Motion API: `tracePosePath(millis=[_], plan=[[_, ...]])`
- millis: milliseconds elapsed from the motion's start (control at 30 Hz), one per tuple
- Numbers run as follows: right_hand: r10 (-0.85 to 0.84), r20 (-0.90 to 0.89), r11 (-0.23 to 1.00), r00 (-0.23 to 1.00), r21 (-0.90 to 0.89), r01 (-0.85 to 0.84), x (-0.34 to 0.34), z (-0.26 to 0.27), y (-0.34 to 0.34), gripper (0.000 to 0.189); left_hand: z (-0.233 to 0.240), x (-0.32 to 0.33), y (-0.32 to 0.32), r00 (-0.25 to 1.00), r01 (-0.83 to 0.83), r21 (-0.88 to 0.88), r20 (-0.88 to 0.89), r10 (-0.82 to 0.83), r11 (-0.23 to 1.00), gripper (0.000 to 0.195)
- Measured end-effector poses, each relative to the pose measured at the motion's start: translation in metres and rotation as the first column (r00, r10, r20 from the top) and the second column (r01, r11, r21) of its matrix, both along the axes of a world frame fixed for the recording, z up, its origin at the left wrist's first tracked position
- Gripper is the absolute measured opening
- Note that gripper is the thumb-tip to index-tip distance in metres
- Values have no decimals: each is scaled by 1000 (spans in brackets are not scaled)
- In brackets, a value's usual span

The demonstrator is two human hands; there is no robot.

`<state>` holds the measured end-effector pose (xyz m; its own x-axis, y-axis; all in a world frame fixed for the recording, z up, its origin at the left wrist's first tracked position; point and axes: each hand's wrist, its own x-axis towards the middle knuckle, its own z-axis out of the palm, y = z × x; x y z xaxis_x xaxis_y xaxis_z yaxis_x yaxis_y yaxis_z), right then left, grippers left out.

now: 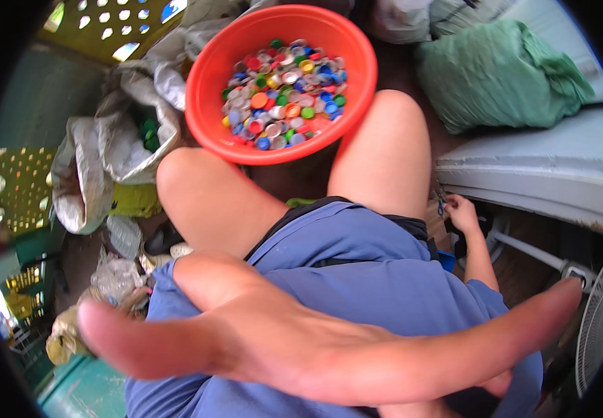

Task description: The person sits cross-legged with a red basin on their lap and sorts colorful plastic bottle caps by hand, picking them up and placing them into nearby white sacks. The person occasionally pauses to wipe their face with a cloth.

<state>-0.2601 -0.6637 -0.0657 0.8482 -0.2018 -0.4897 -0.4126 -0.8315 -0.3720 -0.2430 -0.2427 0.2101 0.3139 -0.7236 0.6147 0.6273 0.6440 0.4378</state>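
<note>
My left hand (pixel 301 339) is raised very close to the camera, large and blurred. Its thumb points left and its index finger stretches far right, with nothing seen between them. Over by the bench my right hand (pixel 462 213) is lowered, its fingers bent. The fingertips are at a small blue object (pixel 441 206), and I cannot tell whether they grip it. In front of me, a red-orange plastic basin (pixel 280 158) stands at my knees. Many loose plastic bottle caps (pixel 280 99) of mixed colours cover its bottom.
White woven sacks (pixel 147 141) stand at the left, with a clear plastic bottle (pixel 124 237) and crumpled plastic (pixel 116 277) below. A stuffed green bag (pixel 494 78) lies on the pale bench (pixel 531 151) at right. Below that is a fan (pixel 602 324). A perforated yellow panel (pixel 97 26) is behind.
</note>
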Motion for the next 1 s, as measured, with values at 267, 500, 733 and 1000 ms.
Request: tracePosePath(millis=[267, 500, 733, 1000], plan=[[247, 396, 951, 884, 78, -300, 133, 106, 105, 33, 1, 20, 29, 991, -108, 21, -73, 109, 994, 80], [568, 725, 735, 389, -234, -637, 236, 141, 201, 25, -8, 64, 72, 759, -625, 467, 177, 627, 626, 91], [952, 126, 305, 279, -460, -834, 354, 56, 302, 24, -167, 243, 98, 114, -920, -76, 888, -445, -385, 30], [958, -22, 224, 284, -557, -799, 366, 18, 330, 18, -287, 272, 82, 9, -910, -284, 715, -699, -302, 34]])
